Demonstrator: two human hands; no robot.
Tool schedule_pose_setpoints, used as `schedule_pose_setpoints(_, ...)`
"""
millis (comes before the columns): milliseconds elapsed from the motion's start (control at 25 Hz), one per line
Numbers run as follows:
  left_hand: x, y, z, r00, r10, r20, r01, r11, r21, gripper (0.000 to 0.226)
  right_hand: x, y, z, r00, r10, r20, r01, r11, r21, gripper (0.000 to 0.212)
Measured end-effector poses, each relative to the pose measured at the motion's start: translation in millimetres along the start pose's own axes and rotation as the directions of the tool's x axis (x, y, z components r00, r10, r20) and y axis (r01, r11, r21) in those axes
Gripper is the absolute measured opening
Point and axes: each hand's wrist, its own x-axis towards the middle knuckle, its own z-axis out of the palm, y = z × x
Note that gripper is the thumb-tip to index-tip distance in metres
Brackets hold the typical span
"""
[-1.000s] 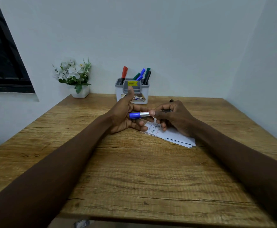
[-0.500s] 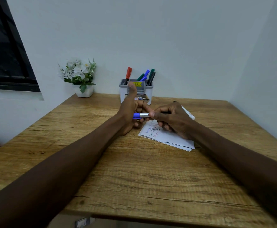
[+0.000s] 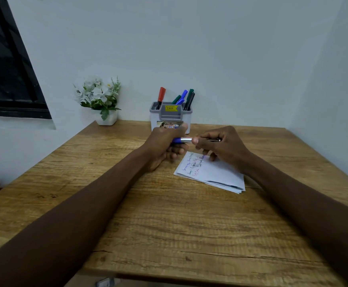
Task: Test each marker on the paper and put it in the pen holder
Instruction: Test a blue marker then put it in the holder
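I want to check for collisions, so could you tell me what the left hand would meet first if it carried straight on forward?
Most likely the pen holder, directly beyond the left hand; the gap is hard to judge.

Left hand (image 3: 164,142) wraps the blue marker (image 3: 184,140), hiding its cap end; right hand (image 3: 223,147) covers its far end, and the tip can't be made out. Scribbles on the paper (image 3: 214,175) too small to read. Pen holder (image 3: 170,116) lower front blocked by the left hand; its yellow label illegible. Markers inside show tops only. Window (image 3: 5,65) cut by the left edge. Both forearms run off the bottom edge.
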Motion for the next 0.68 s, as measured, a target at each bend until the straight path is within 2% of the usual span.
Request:
schedule_pose_setpoints(80, 1, -3, -1, 1.0, 0.004, 0.03, -0.002, 0.998, -0.067, 0.028, 1, 5, -10, 0.999, 0.005, -0.031, -0.006, 0.999, -0.042, 0.014)
schedule_pose_setpoints(120, 0, -3, 0, 1.0, 0.009, 0.021, -0.007, 0.996, -0.092, 0.023, 2, 8, -14, 0.998, -0.05, -0.029, 0.045, 0.986, -0.158, 0.016)
schedule_pose_setpoints(200, 0, -3, 3, 0.999, 0.031, -0.013, -0.032, 0.992, -0.121, 0.022, 4, 10, -14, 0.98, -0.199, 0.009, 0.18, 0.866, -0.466, 0.019)
schedule_pose_setpoints(240, -2, -2, 4, 0.999, 0.044, -0.017, -0.046, 0.99, -0.131, 0.022, 4, 7, -11, 0.966, -0.258, 0.021, 0.225, 0.797, -0.561, 0.021)
schedule_pose_setpoints(360, -5, 0, 6, 0.994, 0.107, -0.004, -0.107, 0.989, -0.101, 0.026, 7, -3, 2, 0.908, -0.412, 0.071, 0.337, 0.622, -0.706, 0.021)
schedule_pose_setpoints(480, -6, 4, 4, 0.992, 0.122, -0.044, -0.127, 0.984, -0.128, 0.034, 17, -8, 6, 0.876, -0.46, 0.147, 0.379, 0.468, -0.798, 0.025)
schedule_pose_setpoints(520, -4, 4, 3, 0.991, 0.117, -0.065, -0.126, 0.981, -0.146, 0.04, 23, -10, 5, 0.886, -0.438, 0.152, 0.364, 0.455, -0.812, 0.027)
schedule_pose_setpoints(600, -1, 5, 2, 0.988, 0.105, -0.113, -0.118, 0.987, -0.114, 0.048, 39, -13, 2, 0.922, -0.37, 0.113, 0.3, 0.499, -0.813, 0.03)
schedule_pose_setpoints(680, 1, 2, 1, 0.981, 0.122, -0.152, -0.113, 0.991, 0.07, 0.04, 56, -20, 1, 0.943, -0.328, 0.049, 0.252, 0.613, -0.749, 0.033)
